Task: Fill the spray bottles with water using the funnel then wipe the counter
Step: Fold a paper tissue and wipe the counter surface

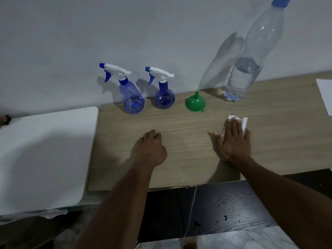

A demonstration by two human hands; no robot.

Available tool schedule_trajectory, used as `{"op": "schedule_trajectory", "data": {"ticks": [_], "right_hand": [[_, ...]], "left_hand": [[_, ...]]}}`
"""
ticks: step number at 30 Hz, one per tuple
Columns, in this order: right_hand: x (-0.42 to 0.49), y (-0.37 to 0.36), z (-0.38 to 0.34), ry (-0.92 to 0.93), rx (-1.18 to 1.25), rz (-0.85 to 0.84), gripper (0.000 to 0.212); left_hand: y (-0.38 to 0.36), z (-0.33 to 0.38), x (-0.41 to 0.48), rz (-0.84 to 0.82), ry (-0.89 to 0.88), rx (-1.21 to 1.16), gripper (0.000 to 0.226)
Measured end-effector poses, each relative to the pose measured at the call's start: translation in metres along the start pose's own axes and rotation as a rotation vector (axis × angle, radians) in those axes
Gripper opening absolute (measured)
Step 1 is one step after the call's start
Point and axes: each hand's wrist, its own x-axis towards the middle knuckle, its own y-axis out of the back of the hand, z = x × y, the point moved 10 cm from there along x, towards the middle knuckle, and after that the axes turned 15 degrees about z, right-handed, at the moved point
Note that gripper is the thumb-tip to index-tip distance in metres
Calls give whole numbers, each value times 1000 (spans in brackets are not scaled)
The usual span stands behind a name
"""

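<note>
Right hand (233,141) lay flat with fingers straight, pressing a white paper towel (243,123) onto the wooden counter (179,123); it pressed, it did not grip. Left hand (151,148) rested on the counter with fingers loosely curled, holding nothing.

Head view, the only one: the towel sat mid-right on the counter, mostly under the palm, near the green funnel (195,103). I judged it soft and light, likely to bunch or tear when wet. Best driven by flat palm pressure, or pinched at the free far corner.

Tall spray bottle (132,94) and round spray bottle (164,94) stood by the wall with trigger heads on; fill level hard to tell. Filling looked done, wiping in hand.

The funnel sat upside down, spout up, just right of the round bottle; it looked light and would skid if brushed. A clear water bottle (251,60) with a blue cap, partly full, stood back right. These items blocked the back strip of the counter.

A white board (45,150) butted the counter's left edge, and a white sheet (325,94) lay at far right. A dark lower shelf (251,203) showed droplets, with a thin cord (192,203) hanging in front of it.
</note>
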Motion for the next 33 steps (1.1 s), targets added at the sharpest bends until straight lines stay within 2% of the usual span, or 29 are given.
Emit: {"op": "schedule_trajectory", "data": {"ticks": [4, 7, 13, 16, 21, 26, 33], "right_hand": [[-31, 11, 22, -199, -47, 64, 93], [-45, 11, 21, -269, -62, 88, 95], [-41, 20, 27, -257, 11, 73, 98], [-53, 12, 12, -212, -4, 62, 96], [-69, 12, -18, -239, 19, 81, 96], [-79, 1, -67, -193, 14, 54, 98], [-69, -24, -152, -100, 0, 57, 97]], "left_hand": [[-4, 8, -22, 24, 28, 6, 64], [-2, 15, -39, 18, 41, -9, 62], [3, 2, -82, 10, 95, -9, 61], [-1, -16, -102, 21, 165, -3, 61], [-1, -45, -126, 27, 185, 36, 61], [13, -83, -127, 81, 216, -9, 59], [25, -174, -121, 137, 234, -2, 58]]}}
